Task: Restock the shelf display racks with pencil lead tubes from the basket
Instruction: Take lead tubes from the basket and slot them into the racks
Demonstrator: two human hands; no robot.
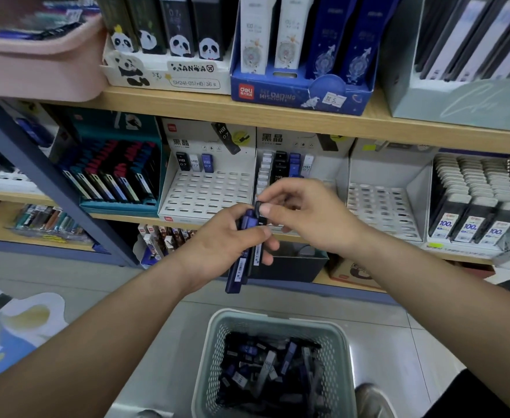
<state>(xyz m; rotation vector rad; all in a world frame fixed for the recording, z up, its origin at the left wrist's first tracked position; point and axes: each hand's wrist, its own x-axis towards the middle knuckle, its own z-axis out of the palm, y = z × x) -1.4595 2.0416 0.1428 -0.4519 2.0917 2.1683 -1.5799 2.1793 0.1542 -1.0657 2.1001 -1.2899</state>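
Fingertips (266,210) of right hand (305,212) pinch the top end of one black tube (258,210), thumb on the near face, the other fingers curled loosely above. Left hand (226,236) is wrapped round a bundle of lead tubes (241,268), fingers closed over them, thumb side uppermost. Likely reason for the split: the left serves as a magazine close to the shelf, so the right can draw single tubes without reaching down each time. Bundle's long axis runs steeply, cap ends up and tilted slightly right toward the shelf, label ends down and left toward the floor; the pinched tube lies along the same line, its top standing proud of the rest. Both hands are in front of the middle rack (279,165), whose columns are partly filled. Left rack (205,194) holds three tubes in its back row, the remaining slots open; right rack (380,206) shows only bare slots. Basket (213,342) sits on the floor directly below, with many dark and blue tubes lying jumbled at all angles. Judgement: restocking is at an early stage, with plenty of slots left to fill; each tube would need to go in upright, like those already standing.
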